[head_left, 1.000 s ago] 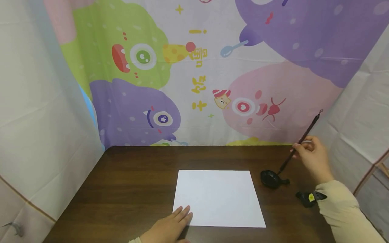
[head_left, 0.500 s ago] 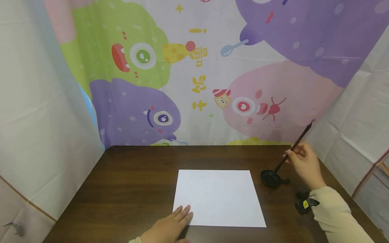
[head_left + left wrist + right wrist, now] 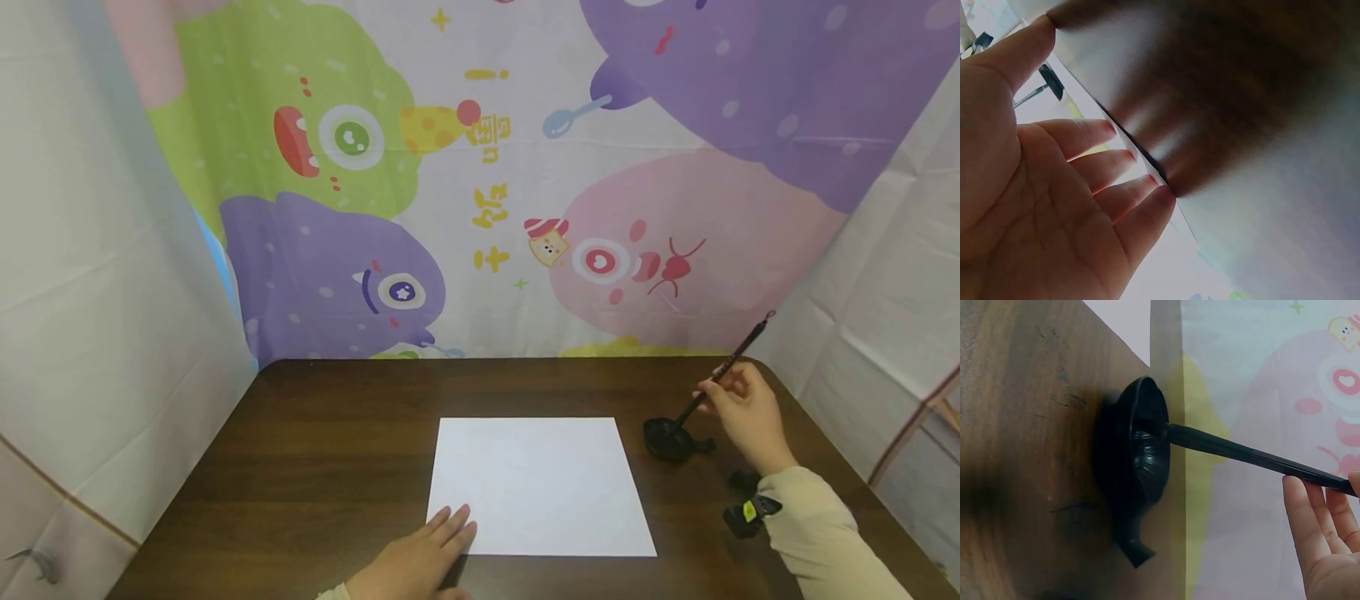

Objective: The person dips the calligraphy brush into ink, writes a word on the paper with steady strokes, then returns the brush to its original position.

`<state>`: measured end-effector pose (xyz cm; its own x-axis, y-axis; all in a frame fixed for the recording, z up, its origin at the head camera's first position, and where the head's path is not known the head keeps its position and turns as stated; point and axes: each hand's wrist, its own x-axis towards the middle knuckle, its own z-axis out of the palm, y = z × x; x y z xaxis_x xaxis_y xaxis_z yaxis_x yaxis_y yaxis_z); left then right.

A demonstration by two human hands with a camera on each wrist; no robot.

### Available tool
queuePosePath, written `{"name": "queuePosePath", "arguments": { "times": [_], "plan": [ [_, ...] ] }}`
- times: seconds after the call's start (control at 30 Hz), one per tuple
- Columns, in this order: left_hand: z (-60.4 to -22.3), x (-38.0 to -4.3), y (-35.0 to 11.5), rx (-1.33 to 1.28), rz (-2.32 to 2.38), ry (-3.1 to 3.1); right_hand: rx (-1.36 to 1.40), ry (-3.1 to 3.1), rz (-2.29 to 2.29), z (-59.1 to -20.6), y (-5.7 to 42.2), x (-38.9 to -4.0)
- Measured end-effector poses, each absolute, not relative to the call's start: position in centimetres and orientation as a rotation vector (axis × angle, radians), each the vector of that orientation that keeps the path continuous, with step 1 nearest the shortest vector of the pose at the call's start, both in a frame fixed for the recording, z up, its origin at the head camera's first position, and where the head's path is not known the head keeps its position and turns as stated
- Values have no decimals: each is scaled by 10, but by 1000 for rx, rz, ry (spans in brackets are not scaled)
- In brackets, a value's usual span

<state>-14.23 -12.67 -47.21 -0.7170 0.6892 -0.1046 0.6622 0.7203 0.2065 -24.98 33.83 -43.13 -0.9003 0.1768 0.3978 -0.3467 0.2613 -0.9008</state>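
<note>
My right hand (image 3: pixel 746 412) pinches a dark ink brush (image 3: pixel 732 354) by its handle, tilted with the hanging loop up and to the right. Its bristle end sits inside a small black ink dish (image 3: pixel 663 440) with a short stub handle; the right wrist view shows the brush (image 3: pixel 1241 452) entering the bowl of the dish (image 3: pixel 1147 469). My left hand (image 3: pixel 420 554) lies flat, its straight fingertips on the lower left corner of a blank white sheet of paper (image 3: pixel 543 487). In the left wrist view the fingers (image 3: pixel 1138 219) reach the surface.
The dark wooden table (image 3: pixel 322 467) runs back to a cartoon-printed curtain (image 3: pixel 495 317). White cloth walls (image 3: pixel 90 275) enclose both sides. A black wrist camera (image 3: pixel 750 512) is strapped at the right sleeve. Small dark marks (image 3: pixel 1072 397) show on the wood near the dish.
My right hand has moved left and down, lowering the brush tip from the edge of the ink dish into its bowl. The left hand and the paper stay put.
</note>
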Motion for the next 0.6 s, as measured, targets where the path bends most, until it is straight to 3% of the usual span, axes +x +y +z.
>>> {"name": "queuePosePath", "arguments": {
  "times": [0.6],
  "plan": [
    [-472, -142, -124, 1034, 191, 2741, 177, -2052, 1653, -429, 346, -246]
  ]
}}
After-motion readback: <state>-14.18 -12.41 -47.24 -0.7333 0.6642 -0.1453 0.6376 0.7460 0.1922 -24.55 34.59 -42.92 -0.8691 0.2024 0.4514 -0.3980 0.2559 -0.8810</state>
